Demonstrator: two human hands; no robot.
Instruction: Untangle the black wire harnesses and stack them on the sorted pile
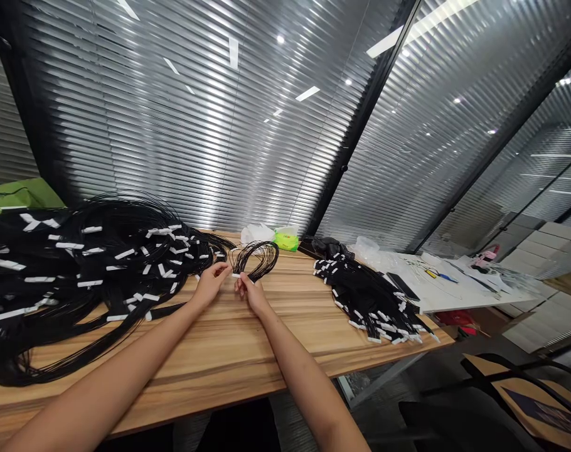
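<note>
A looped bundle of thin black cables [268, 266] stands up from the wooden table in front of me. Its white connector [236, 275] shows at my right thumb. My right hand [250, 295] is closed around the lower end of this bundle. Just left of it, my left hand [212, 282] has thumb and fingertips pinched together near the connector. Whatever lies between those fingertips is too small to tell. A large heap of black cables [125, 220] with white connectors spreads over the left side, behind my left forearm.
Another pile of black cables [365, 292] with white ends lies on the right of the wooden table [295, 314]. A green tissue pack [286, 241] stands by the blinds. A white table [450, 295] with tools adjoins at right. A chair [455, 424] is lower right.
</note>
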